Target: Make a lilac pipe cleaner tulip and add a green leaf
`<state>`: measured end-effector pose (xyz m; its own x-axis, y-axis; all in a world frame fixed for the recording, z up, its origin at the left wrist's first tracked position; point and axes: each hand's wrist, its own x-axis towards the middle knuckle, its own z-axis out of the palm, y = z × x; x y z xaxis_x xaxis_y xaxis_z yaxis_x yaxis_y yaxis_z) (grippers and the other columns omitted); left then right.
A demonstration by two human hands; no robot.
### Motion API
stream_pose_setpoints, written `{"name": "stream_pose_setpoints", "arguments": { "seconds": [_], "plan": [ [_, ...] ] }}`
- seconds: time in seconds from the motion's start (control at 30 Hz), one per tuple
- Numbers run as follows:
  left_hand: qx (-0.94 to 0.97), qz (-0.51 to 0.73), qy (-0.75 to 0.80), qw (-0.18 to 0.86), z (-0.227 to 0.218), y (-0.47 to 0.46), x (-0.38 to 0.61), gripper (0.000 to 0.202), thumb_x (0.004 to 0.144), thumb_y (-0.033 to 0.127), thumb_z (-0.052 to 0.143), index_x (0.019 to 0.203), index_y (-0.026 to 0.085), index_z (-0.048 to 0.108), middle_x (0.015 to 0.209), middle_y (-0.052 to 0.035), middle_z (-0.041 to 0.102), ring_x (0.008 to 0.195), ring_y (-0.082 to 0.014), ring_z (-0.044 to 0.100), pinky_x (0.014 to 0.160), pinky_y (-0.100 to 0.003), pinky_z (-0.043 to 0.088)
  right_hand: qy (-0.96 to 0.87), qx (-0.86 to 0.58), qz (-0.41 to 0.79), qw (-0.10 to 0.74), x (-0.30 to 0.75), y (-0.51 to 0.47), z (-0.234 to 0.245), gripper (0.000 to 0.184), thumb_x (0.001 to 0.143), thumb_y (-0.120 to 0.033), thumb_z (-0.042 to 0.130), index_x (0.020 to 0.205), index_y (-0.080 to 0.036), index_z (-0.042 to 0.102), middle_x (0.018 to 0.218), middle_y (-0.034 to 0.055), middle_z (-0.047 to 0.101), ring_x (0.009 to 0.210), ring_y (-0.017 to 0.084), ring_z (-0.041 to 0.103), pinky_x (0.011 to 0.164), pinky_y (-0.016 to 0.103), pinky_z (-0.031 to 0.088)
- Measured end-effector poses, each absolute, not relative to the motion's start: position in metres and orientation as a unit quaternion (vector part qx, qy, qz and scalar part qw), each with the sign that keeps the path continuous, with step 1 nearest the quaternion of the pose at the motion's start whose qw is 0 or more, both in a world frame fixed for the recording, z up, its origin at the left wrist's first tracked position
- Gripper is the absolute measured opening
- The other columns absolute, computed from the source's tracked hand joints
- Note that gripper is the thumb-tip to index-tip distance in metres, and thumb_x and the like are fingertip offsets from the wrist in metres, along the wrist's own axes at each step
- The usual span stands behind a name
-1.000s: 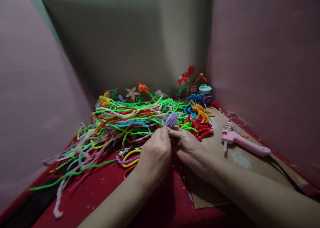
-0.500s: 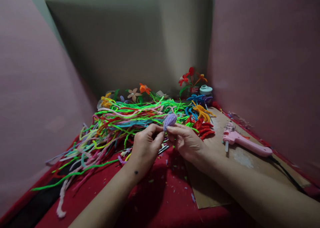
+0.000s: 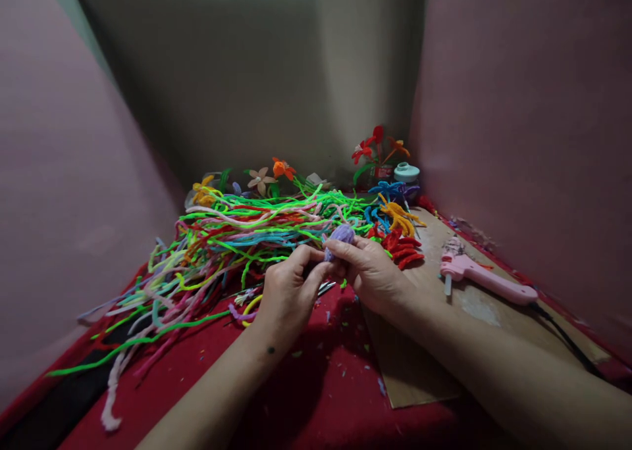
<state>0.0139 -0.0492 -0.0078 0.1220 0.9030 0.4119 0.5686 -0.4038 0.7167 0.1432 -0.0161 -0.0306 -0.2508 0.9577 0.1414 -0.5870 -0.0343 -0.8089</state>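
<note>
Clearly, both hands are busy with one small purple piece [image 3: 344, 233]: soft, fuzzy, plump and rounded like a closed bud, its strands running lengthwise and its lower end narrower. The left hand [image 3: 291, 295] pinches that lower end between thumb and forefinger, so the piece lies just past its fingertips, between 1 and 2 o'clock from the hand. The right hand [image 3: 378, 275] grips it too, thumb and fingers closed on its side and partly covering it; from this hand it sits between 10 and 11 o'clock.

Working outward from the piece, a thin metal tip [image 3: 326, 287] shows near the left thumb, towards 7 o'clock. Red petals [image 3: 405, 251] lie at 3 o'clock, just beside the right hand, with an orange bundle [image 3: 399, 218] at 2. A tangled heap of bright fuzzy stems [image 3: 247, 223] spreads from 9 round to 12. Between 3 and 4 o'clock, well apart, a pink glue gun [image 3: 494, 282] rests on cardboard [image 3: 419, 371]. Red cloth [image 3: 296, 397], flecked with scraps, lies at 6. Farthest off, red flowers [image 3: 368, 149] stand at 1 and an orange flower [image 3: 283, 168] at 11
</note>
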Motion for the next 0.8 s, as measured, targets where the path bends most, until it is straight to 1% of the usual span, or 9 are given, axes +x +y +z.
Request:
{"name": "stream_pose_setpoints", "arguments": {
  "seconds": [0.1, 0.3, 0.47, 0.6, 0.7, 0.77, 0.8],
  "plan": [
    [0.721, 0.426, 0.514, 0.186, -0.008, -0.049, 0.015, 0.014, 0.082, 0.032, 0.054, 0.078, 0.02, 0.06, 0.066, 0.0017, 0.065, 0.056, -0.011, 0.057, 0.052, -0.019, 0.041, -0.407, -0.23, 0.672, 0.574, 0.144, -0.016, -0.031, 0.022, 0.066, -0.031, 0.074, 0.067, -0.016, 0.057, 0.058, -0.0036, 0.054, 0.051, 0.008, 0.043, 0.049, 0.024, 0.029],
    [0.748, 0.393, 0.519, 0.129, -0.009, -0.047, 0.017, 0.017, 0.086, 0.028, 0.048, 0.092, 0.018, 0.06, 0.079, -0.0025, 0.069, 0.062, -0.0124, 0.061, 0.06, -0.021, 0.044, -0.418, -0.222, 0.659, 0.584, 0.144, -0.015, -0.033, 0.017, 0.068, -0.028, 0.072, 0.068, -0.016, 0.06, 0.057, -0.0045, 0.048, 0.051, 0.008, 0.037, 0.051, 0.025, 0.028],
    [0.778, 0.367, 0.508, 0.049, -0.01, -0.046, 0.016, 0.019, 0.087, 0.025, 0.045, 0.087, 0.018, 0.062, 0.076, -0.0026, 0.069, 0.063, -0.013, 0.061, 0.061, -0.021, 0.042, -0.415, -0.219, 0.661, 0.586, 0.144, -0.015, -0.033, 0.021, 0.067, -0.028, 0.073, 0.063, -0.016, 0.057, 0.054, -0.0057, 0.045, 0.05, 0.007, 0.034, 0.051, 0.025, 0.025],
    [0.793, 0.357, 0.493, 0.027, -0.011, -0.043, 0.014, 0.02, 0.087, 0.024, 0.044, 0.085, 0.017, 0.063, 0.077, -0.0033, 0.068, 0.067, -0.0137, 0.06, 0.064, -0.022, 0.041, -0.406, -0.226, 0.669, 0.581, 0.144, -0.015, -0.034, 0.022, 0.066, -0.028, 0.074, 0.062, -0.016, 0.057, 0.054, -0.006, 0.043, 0.05, 0.007, 0.034, 0.051, 0.025, 0.026],
    [0.784, 0.373, 0.493, 0.047, -0.006, -0.039, 0.013, 0.02, 0.086, 0.025, 0.045, 0.082, 0.017, 0.063, 0.072, -0.0019, 0.064, 0.064, -0.0126, 0.056, 0.063, -0.022, 0.039, -0.428, -0.226, 0.664, 0.57, 0.147, -0.017, -0.028, 0.021, 0.064, -0.03, 0.075, 0.067, -0.015, 0.061, 0.056, -0.0051, 0.046, 0.051, 0.007, 0.036, 0.051, 0.025, 0.027],
    [0.76, 0.41, 0.494, 0.107, 0.0, -0.037, 0.012, 0.018, 0.084, 0.026, 0.047, 0.077, 0.017, 0.061, 0.065, 0.0007, 0.059, 0.058, -0.0106, 0.05, 0.059, -0.021, 0.038, -0.459, -0.227, 0.653, 0.557, 0.151, -0.018, -0.019, 0.021, 0.064, -0.032, 0.075, 0.071, -0.015, 0.064, 0.061, -0.0028, 0.051, 0.052, 0.008, 0.039, 0.05, 0.025, 0.029],
    [0.739, 0.432, 0.494, 0.156, 0.004, -0.036, 0.012, 0.017, 0.083, 0.026, 0.048, 0.075, 0.016, 0.06, 0.06, 0.0023, 0.054, 0.053, -0.0093, 0.046, 0.054, -0.02, 0.036, -0.471, -0.233, 0.643, 0.557, 0.154, -0.018, -0.014, 0.022, 0.066, -0.034, 0.073, 0.073, -0.015, 0.065, 0.065, -0.001, 0.054, 0.052, 0.008, 0.04, 0.05, 0.025, 0.031]
  ]
}}
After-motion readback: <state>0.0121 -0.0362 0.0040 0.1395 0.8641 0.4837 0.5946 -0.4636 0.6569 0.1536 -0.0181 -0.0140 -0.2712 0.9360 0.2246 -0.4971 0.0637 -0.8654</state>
